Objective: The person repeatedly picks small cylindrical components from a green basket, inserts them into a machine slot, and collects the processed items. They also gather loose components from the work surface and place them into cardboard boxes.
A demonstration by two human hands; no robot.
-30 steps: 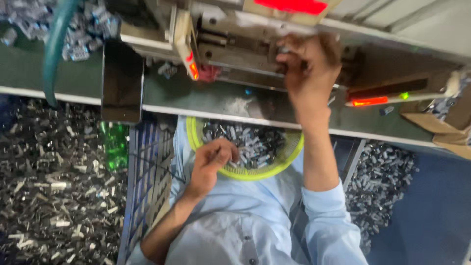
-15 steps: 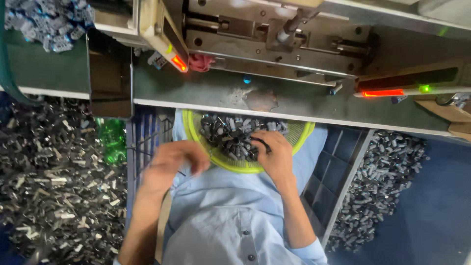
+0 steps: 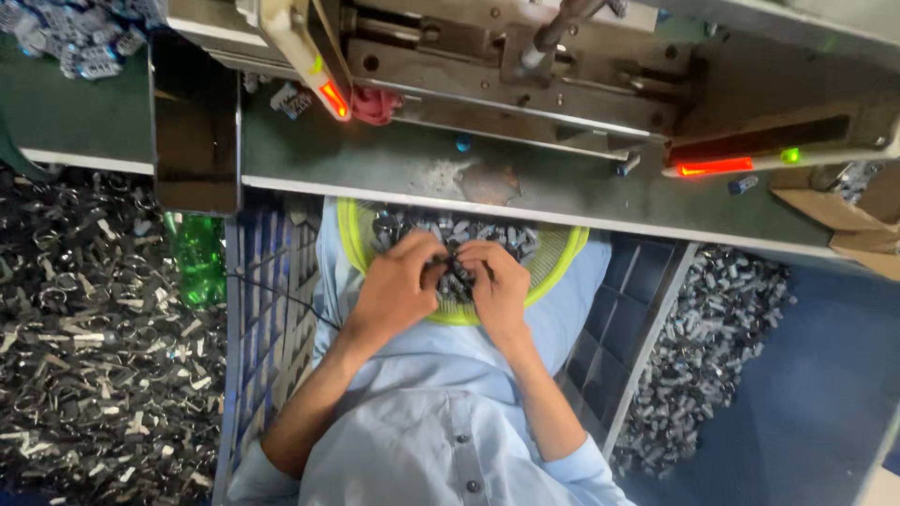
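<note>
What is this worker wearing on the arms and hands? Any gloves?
No gloves: the left hand and right hand are bare, with no rings or watch that I can make out. The light blue buttoned shirt has its sleeves rolled up near the elbows, leaving the forearms uncovered.

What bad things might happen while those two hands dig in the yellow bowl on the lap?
1. The round yellow-green plastic bowl seems to rest only on the lap, under the bench edge; a knee shift could tip it and spill the small dark metal parts.
2. The left hand and right hand are bare among those parts; any sharp edges might nick the fingers.
3. A dropped piece would likely vanish into the pile of similar metal pieces on the floor.
</note>
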